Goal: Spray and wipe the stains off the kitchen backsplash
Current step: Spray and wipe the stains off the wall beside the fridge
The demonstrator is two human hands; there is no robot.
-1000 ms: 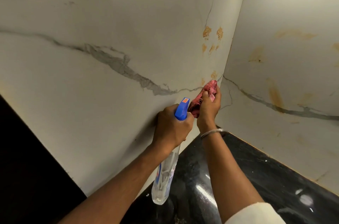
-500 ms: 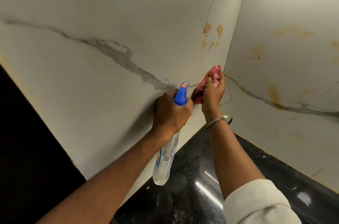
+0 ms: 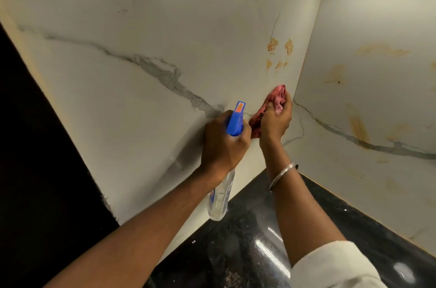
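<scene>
Sliding up the corner seam over the last second, the right hand [image 3: 274,120] now bunches the pink rag [image 3: 279,95] against the marble-look backsplash [image 3: 165,28], fingers curled round the cloth and pressing it to the tile. The two small orange specks that sat just above the rag a second ago no longer show. They are either under the cloth or wiped away, so this looks like the wiping step moving upward.

The left hand [image 3: 224,143] stays wrapped round the neck of the spray bottle [image 3: 236,120], whose blue head points at the wall and whose clear body hangs below the fist.

The backsplash is glossy white with grey veins. A cluster of orange-brown stains [image 3: 272,44] sits just above the rag, untouched. Fainter smears and a darker streak [image 3: 358,124] mark the adjoining right-hand panel above the black countertop [image 3: 330,205], so much cleaning probably remains.
</scene>
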